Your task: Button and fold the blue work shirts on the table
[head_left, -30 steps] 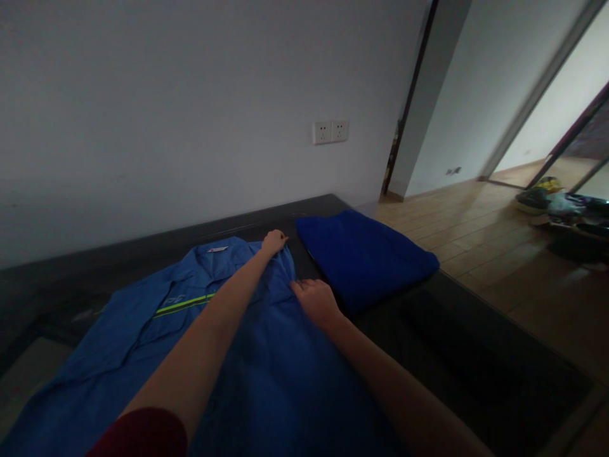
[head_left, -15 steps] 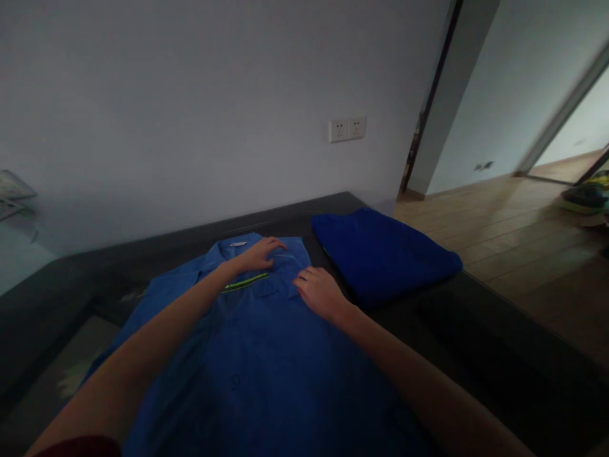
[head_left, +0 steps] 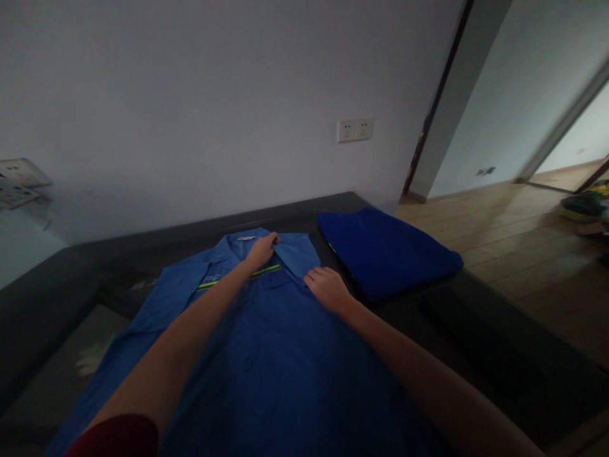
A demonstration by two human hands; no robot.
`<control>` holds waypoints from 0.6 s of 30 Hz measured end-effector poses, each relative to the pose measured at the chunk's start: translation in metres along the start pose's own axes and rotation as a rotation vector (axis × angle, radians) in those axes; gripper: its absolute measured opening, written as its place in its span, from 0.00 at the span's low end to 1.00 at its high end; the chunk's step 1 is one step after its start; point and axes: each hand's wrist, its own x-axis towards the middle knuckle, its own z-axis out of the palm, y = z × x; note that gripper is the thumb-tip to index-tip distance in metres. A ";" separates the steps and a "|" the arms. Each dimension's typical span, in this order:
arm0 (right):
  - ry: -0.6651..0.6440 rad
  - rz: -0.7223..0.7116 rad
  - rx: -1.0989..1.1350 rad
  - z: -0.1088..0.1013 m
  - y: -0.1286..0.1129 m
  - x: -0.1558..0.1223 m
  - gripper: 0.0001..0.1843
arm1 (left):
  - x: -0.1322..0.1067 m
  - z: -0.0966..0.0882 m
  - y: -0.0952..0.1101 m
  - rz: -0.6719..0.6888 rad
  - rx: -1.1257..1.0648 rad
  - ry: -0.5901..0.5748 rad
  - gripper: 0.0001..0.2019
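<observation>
A blue work jacket (head_left: 280, 336) lies front up on a dark table, its collar toward the wall and yellow-green stripes across the chest. Near the collar, my left hand (head_left: 262, 249) is closed, pinching the jacket's cloth at the shoulder. My right hand (head_left: 328, 289) grips the jacket's right-hand edge, fingers bent over the cloth. Between the two hands a flap of lighter blue cloth (head_left: 299, 251) is stretched. The lower part of the jacket runs toward me into shadow.
A folded darker blue garment (head_left: 390, 254) lies right of the jacket on the dark table (head_left: 166, 244). A dark long object (head_left: 476, 336) rests at the right. Wall sockets (head_left: 356, 130) are above the table; wooden floor (head_left: 476, 222) lies beyond.
My left hand has closed on the cloth near the shoulder. A flap now lies spread between my hands, and the chest stripes show more. The view has shifted slightly.
</observation>
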 end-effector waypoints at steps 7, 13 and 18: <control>0.171 0.024 -0.030 -0.005 0.013 -0.001 0.11 | 0.028 0.007 -0.003 -0.143 -0.173 0.096 0.11; 0.133 -0.033 -0.028 0.005 0.010 -0.006 0.09 | 0.023 0.007 -0.015 -0.144 -0.299 -0.069 0.10; 0.020 -0.045 0.063 0.010 0.002 -0.013 0.11 | 0.009 -0.008 -0.022 -0.123 -0.354 -0.317 0.14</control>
